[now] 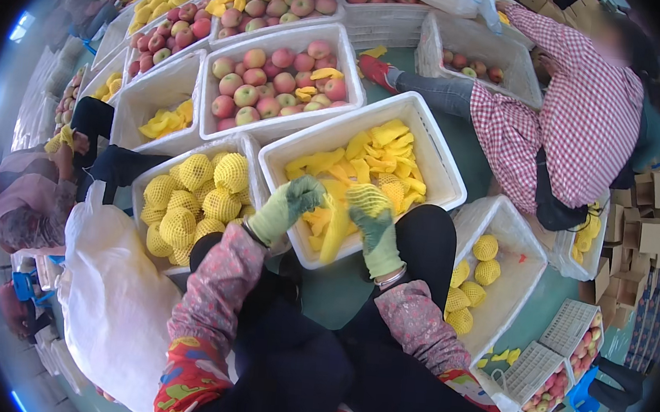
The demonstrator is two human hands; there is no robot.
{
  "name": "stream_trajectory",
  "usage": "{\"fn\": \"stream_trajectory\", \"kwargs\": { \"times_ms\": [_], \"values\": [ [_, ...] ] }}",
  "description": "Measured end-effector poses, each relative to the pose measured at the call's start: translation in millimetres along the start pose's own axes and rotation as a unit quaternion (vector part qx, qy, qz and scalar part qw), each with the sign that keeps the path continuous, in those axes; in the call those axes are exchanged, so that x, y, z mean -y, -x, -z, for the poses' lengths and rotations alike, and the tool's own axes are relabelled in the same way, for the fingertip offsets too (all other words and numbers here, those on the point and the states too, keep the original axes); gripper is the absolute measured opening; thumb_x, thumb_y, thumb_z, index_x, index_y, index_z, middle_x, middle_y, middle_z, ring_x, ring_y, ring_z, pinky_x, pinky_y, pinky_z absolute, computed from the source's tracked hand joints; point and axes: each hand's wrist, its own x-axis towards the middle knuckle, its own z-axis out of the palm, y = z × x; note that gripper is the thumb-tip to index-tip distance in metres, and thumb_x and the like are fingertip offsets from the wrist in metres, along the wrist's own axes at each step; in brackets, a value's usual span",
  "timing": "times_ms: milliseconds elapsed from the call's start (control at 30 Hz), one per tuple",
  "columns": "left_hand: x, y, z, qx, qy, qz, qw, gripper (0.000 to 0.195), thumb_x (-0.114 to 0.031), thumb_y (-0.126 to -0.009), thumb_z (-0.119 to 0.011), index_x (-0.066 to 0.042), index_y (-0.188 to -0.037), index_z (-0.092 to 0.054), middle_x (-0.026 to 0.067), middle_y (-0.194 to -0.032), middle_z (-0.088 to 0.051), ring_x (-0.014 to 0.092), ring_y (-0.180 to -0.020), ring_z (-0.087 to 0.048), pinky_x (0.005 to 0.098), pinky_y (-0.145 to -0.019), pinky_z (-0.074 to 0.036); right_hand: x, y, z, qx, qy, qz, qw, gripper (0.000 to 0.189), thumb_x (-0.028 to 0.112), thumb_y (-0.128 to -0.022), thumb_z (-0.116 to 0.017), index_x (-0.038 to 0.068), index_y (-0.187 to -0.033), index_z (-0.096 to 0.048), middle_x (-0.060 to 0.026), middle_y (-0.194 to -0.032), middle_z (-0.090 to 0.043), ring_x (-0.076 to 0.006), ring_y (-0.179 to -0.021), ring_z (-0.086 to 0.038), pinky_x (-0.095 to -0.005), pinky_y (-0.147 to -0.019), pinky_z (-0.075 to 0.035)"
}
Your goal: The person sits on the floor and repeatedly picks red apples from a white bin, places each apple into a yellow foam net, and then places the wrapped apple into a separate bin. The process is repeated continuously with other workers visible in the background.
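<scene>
My left hand (pixel 292 205), in a pale green glove with a darker coated part, pinches the end of a yellow foam net sleeve (pixel 334 233). The sleeve hangs down between my hands over the near rim of a white plastic crate (pixel 444 178). My right hand (pixel 377 234), gloved alike, is closed around a stretched yellow foam net (pixel 370 199); whether an apple is inside is hidden. Flat yellow foam nets (pixel 385 146) lie heaped in this crate beneath both hands. Left of my left hand, net-wrapped apples (pixel 189 199) fill a lined crate.
Bare apples (pixel 276 83) fill a lined crate beyond. On my right, a crate (pixel 510 298) holds several wrapped apples (pixel 477 272). A white plastic bag (pixel 109 304) bulges at my left. One person (pixel 585 110) sits front right, another (pixel 36 198) at left. Cardboard boxes (pixel 634 232) are stacked far right.
</scene>
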Motion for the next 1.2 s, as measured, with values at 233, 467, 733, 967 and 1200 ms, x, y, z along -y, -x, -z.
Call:
{"fn": "stream_trajectory", "kwargs": {
  "times_ms": [233,467,733,967,1200],
  "values": [
    [25,36,-87,-0.335,-0.068,-0.066,0.938,0.010,-0.010,-0.093,-0.056,-0.003,-0.099,-0.059,0.0023,-0.096,-0.061,0.014,-0.086,-0.057,0.0257,-0.076,-0.046,6,19,-21,0.072,-0.065,-0.026,0.995,0.035,0.002,-0.078,-0.072,0.001,-0.111,-0.060,-0.0032,-0.099,-0.065,-0.0119,-0.087,-0.062,-0.0262,-0.078,-0.052],
    [21,63,-101,-0.128,0.275,0.031,0.953,0.029,-0.012,-0.093,-0.055,-0.003,-0.121,-0.053,0.0013,-0.101,-0.061,0.010,-0.092,-0.058,0.0228,-0.078,-0.049,15,39,-25,0.031,-0.089,0.007,0.996,0.028,0.008,-0.081,-0.072,-0.001,-0.105,-0.061,-0.0071,-0.096,-0.067,-0.0164,-0.082,-0.064,-0.0278,-0.074,-0.054],
    [34,73,-92,-0.265,0.102,0.005,0.959,0.019,-0.011,-0.094,-0.057,0.002,-0.105,-0.063,0.0033,-0.102,-0.064,0.012,-0.088,-0.061,0.0251,-0.080,-0.048,23,41,-31,-0.050,0.096,0.176,0.978,0.021,0.003,-0.083,-0.069,-0.004,-0.101,-0.060,-0.0060,-0.087,-0.065,-0.0125,-0.072,-0.062,-0.0263,-0.065,-0.053],
    [-3,67,-61,-0.192,0.011,-0.089,0.977,0.027,-0.025,-0.096,-0.055,0.000,-0.107,-0.058,0.0042,-0.092,-0.063,0.013,-0.090,-0.059,0.0301,-0.081,-0.048,14,40,-19,0.129,-0.131,-0.039,0.982,0.035,0.016,-0.090,-0.059,-0.002,-0.120,-0.053,-0.0154,-0.112,-0.062,-0.0274,-0.101,-0.063,-0.0403,-0.088,-0.053],
    [-13,78,-61,0.148,0.331,0.082,0.928,0.049,-0.033,-0.090,-0.063,-0.002,-0.126,-0.053,0.0075,-0.118,-0.062,0.021,-0.107,-0.060,0.0340,-0.093,-0.049,56,23,-33,0.196,-0.117,-0.157,0.961,0.030,0.011,-0.088,-0.064,-0.001,-0.114,-0.056,-0.0091,-0.101,-0.064,-0.0184,-0.091,-0.063,-0.0324,-0.079,-0.054]
  ]
}}
